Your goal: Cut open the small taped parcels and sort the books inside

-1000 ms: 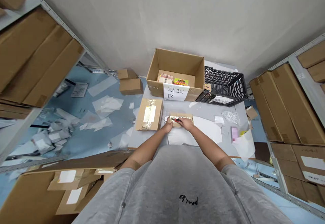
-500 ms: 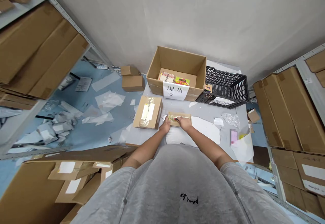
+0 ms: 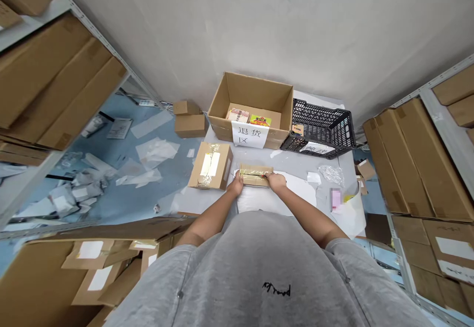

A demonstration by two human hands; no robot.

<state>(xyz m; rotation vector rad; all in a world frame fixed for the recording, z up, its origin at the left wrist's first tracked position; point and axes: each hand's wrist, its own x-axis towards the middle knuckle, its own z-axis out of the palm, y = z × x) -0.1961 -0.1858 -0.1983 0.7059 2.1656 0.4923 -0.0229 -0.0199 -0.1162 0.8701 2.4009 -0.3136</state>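
A small cardboard box (image 3: 255, 181) with shiny tape along its top lies on the table in front of me. My left hand (image 3: 236, 184) is closed around its left end and holds it steady. At the right end is my right hand (image 3: 276, 181), its fingers closed on a small box cutter (image 3: 264, 175). Most of that cutter is hidden by the fingers; a bit of red shows. A thin dark line runs along the tape. White sheets (image 3: 259, 201) lie under and in front of the box.
Left of it stands a larger taped carton (image 3: 202, 169). Behind are an open carton (image 3: 217, 124) holding several small packs and a black plastic crate (image 3: 318, 127). Bubble wrap (image 3: 331, 174) lies at the right. Shelves of cartons (image 3: 407, 159) flank both sides; paper litters the floor.
My right hand has moved along the tape to the box's right end with the cutter. My left hand stays on the left end. The view has shifted slightly.
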